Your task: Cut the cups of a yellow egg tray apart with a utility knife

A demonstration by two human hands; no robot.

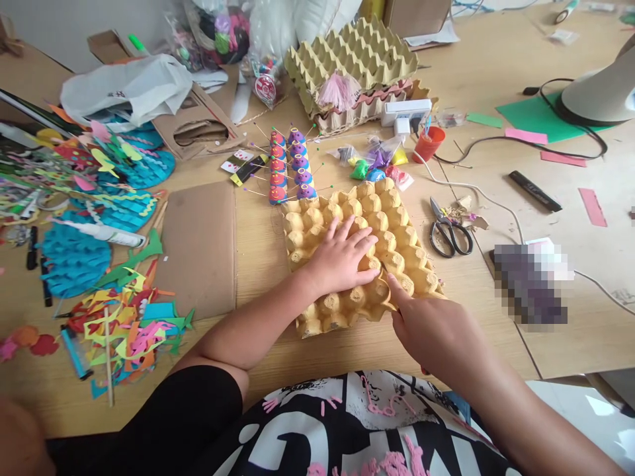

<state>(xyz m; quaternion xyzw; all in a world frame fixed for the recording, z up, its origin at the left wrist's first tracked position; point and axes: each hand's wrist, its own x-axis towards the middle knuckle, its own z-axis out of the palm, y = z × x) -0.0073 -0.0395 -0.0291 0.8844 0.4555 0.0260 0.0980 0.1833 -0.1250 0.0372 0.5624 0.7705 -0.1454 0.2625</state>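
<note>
Tray: yellow, bumpy, moulded-pulp egg tray (387,221), seen from the head camera, lying cups-up directly under both hands on the wooden table (262,264).
Left hand: the left hand (342,261) is laid flat with fingers spread, hiding part of the tray's middle.
Right hand: the right hand (431,324) is at the near right edge, index finger extended onto the tray, other fingers curled; what they grip, if anything, cannot be told.
Beyond: two rows of painted, pin-studded egg cups (278,173) by the far left corner; bagged coloured clay (380,158).
Right side: black-handled scissors (443,222).
Left side: flat brown cardboard sheet (198,251); multicoloured paper scraps (131,334).
</note>
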